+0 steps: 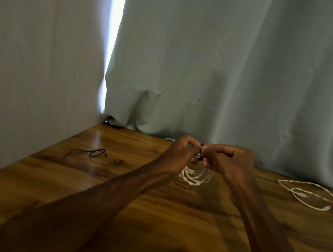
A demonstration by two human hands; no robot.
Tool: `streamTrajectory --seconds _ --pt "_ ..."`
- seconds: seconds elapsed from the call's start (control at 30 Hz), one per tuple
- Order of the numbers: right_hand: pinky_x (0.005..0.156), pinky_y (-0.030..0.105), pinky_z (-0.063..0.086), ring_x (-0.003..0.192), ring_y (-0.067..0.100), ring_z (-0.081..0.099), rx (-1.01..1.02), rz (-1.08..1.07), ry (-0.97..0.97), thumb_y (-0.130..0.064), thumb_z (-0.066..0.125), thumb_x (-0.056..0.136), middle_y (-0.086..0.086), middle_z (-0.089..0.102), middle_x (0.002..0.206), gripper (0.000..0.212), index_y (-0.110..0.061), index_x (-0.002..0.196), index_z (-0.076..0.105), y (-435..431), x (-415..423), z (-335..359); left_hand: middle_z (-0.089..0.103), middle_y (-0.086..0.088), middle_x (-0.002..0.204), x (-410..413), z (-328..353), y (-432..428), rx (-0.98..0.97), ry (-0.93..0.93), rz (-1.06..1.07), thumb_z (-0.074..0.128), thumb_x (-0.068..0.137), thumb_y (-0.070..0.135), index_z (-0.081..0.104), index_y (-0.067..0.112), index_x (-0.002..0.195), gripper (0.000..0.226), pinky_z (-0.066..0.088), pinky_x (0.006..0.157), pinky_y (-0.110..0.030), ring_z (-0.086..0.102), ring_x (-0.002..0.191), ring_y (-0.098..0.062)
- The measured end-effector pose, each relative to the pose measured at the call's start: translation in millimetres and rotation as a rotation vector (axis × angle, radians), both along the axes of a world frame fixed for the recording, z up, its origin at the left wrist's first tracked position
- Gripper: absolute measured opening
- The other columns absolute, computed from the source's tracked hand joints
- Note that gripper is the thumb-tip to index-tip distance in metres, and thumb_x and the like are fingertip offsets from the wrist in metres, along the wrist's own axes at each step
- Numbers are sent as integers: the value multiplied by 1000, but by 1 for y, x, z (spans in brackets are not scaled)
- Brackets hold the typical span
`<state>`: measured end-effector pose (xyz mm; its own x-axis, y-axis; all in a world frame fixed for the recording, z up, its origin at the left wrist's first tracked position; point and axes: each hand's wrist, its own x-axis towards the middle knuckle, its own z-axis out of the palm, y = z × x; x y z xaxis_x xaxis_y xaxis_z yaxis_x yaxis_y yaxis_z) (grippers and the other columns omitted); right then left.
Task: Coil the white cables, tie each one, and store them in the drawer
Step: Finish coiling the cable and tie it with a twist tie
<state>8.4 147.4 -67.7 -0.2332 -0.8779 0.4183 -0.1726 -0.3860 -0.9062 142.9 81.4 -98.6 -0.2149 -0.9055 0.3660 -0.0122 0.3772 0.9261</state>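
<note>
A coiled white cable (195, 176) hangs in loops below my two hands, just above the wooden table (109, 182). My left hand (181, 153) and my right hand (227, 160) meet over the coil, fingertips pinching a thin black tie (201, 151) between them. A second white cable (310, 195) lies loose and uncoiled on the table at the right. The top of the coil is hidden behind my fingers.
A thin black tie (92, 153) lies on the table at the left, near the grey wall. A pale green curtain (234, 71) hangs along the table's far edge. No drawer shows in view.
</note>
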Motion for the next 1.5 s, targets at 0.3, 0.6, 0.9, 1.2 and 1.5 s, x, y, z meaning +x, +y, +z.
streamTrajectory --seconds 0.3,0.6,0.9,1.2,1.5 --pt "65 26 63 61 16 72 26 -21 -48 -2 79 84 15 78 77 6 -2 90 80 -4 -2 -1 72 -8 97 1 0 6 -105 -71 12 58 102 30 57 21 107 11 51 69 -29 70 83 -15" --pt "66 25 63 67 19 73 74 15 -94 0 78 84 17 78 82 7 0 90 79 -2 -5 -1 72 -9 103 1 -2 9 -149 -110 50 56 103 32 57 21 110 14 61 84 -46 73 94 -22" --pt "65 25 62 67 18 75 98 38 -88 0 79 83 15 78 82 7 1 90 79 -1 -3 -1 69 -5 101 1 -1 13 -146 -94 92 55 103 30 56 20 113 14 57 72 -35 70 91 -18" --pt "65 24 62 66 17 74 63 16 -83 -1 79 84 14 78 81 6 0 90 79 -2 -4 -2 69 -7 100 2 -2 11 -198 -141 93 54 104 33 55 21 110 13 59 73 -39 70 90 -20" --pt "65 26 63 67 18 74 99 9 -80 0 78 84 14 78 81 5 0 89 79 -3 -5 0 69 -7 102 1 -2 11 -207 -185 106 53 105 33 54 21 112 14 58 78 -42 70 93 -22"
